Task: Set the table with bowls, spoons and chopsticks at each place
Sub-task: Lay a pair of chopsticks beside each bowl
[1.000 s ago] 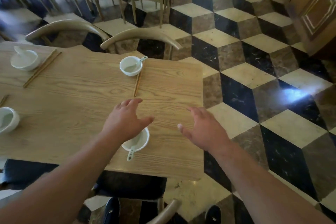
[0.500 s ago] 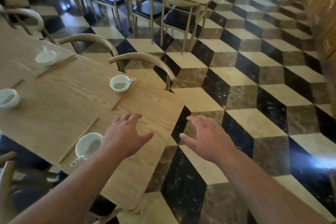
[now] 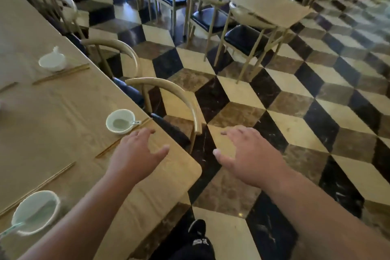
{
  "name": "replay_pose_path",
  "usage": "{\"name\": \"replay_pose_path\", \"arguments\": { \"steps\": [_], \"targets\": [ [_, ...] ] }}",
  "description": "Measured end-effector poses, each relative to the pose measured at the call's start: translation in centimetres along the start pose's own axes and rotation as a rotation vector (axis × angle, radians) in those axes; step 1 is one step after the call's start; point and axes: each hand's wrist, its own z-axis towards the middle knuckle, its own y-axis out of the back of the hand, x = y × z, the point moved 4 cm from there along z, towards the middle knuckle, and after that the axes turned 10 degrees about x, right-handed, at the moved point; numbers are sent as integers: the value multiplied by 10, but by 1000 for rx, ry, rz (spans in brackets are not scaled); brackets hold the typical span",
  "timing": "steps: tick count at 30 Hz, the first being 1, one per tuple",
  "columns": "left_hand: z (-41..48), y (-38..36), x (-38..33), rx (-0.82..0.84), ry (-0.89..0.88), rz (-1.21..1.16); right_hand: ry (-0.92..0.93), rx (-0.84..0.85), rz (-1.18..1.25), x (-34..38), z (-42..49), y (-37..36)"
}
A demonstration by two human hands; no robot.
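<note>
- Hovering palm-down at lower centre of the frame, the left hand (image 3: 135, 154) is spreading its fingers (image 3: 145, 133) over the desk (image 3: 63, 112) corner, holding nothing.
- The right hand (image 3: 251, 158) is floating beside it over the checkered floor (image 3: 295, 112), fingers likewise spread and empty.
- A white bowl (image 3: 120, 121) with a spoon (image 3: 135, 122) is sitting just above the left hand, chopsticks (image 3: 118, 143) lying alongside.
- Another bowl (image 3: 35, 212) is resting at lower left, a third bowl (image 3: 51, 61) at upper left.
- Curved-back chairs (image 3: 168, 95) are standing against the desk edge.
</note>
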Motion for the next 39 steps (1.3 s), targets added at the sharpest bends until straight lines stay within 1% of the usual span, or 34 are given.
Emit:
{"name": "replay_pose_path", "arguments": {
  "steps": [3,7,11,13,16,18,20,22,23,27,31,36,39],
  "targets": [
    [32,11,-51,-61,55,-44,76,37,-45,-29,46,44],
    [59,19,-108,-83,137,-75,183,81,-53,-51,99,95],
    [81,26,-148,-159,246,-71,347,91,-122,-61,145,133],
    [89,29,-164,-205,334,-82,447,110,-144,-65,166,152],
    [91,25,-185,-286,504,-164,607,131,-164,-76,191,181],
    [84,18,-206,-306,610,-205,705,173,-185,-84,199,197],
    [74,11,-228,-354,688,-298,797,206,-225,-91,204,215],
    [59,9,-242,-414,787,-375,884,214,-273,-89,210,231],
    [51,8,-248,-432,838,-374,927,211,-293,-85,214,238],
    [28,6,-257,-533,987,-398,1105,209,-382,-58,223,248],
    [16,7,-257,-611,1097,-415,1230,208,-440,-28,228,244],
    [22,3,-224,-717,1179,-472,1295,242,-502,28,252,225],
    [36,-5,-192,-735,1209,-553,1293,280,-547,61,275,210]
  ]
}}
